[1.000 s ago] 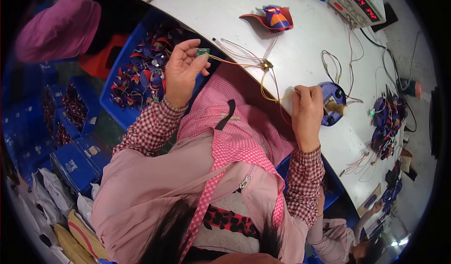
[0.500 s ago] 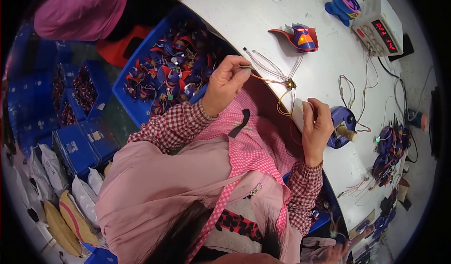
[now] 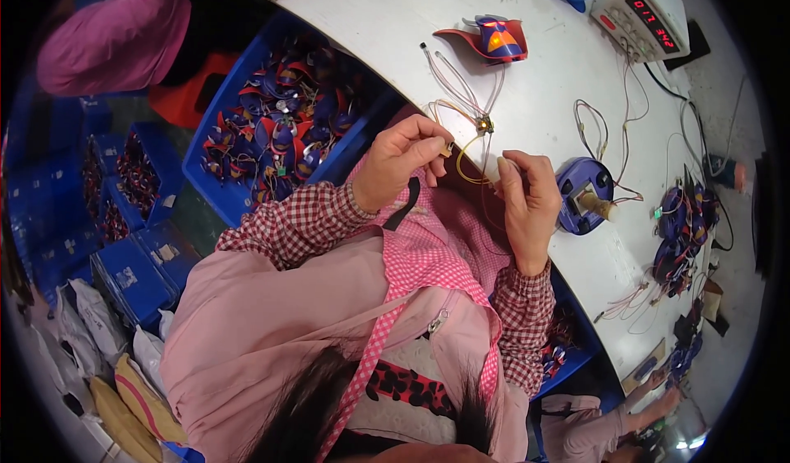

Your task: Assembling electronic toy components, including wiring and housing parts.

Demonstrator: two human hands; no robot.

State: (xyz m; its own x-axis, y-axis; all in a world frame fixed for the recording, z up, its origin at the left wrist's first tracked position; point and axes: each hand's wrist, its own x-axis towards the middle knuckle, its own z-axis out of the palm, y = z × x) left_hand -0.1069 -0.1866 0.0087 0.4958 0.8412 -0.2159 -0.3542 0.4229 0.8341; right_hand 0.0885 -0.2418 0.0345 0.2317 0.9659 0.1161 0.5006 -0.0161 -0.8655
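Note:
My left hand (image 3: 399, 160) pinches a small yellowish connector (image 3: 447, 149) between thumb and fingertips, just off the table's edge. Orange and yellow wires (image 3: 462, 160) loop near it and run up to a small circuit board (image 3: 485, 124) on the white table. My right hand (image 3: 529, 204) is closed, thumb against forefinger, beside the wires; what it holds is too small to tell, though a thin red wire hangs near its fingers. Further along, a purple and red toy head (image 3: 500, 41) glows orange, with pale wires trailing from it toward the board.
A power supply (image 3: 642, 17) with a red display stands at the far right. Near my right hand lies a purple round casing (image 3: 583, 187). Blue bins (image 3: 216, 109) of toy parts stand left of the table (image 3: 362, 10). Other people work at upper left and lower right.
My left hand has come closer to my right hand, bringing the connector toward it. The view has shifted, and the display's reading differs.

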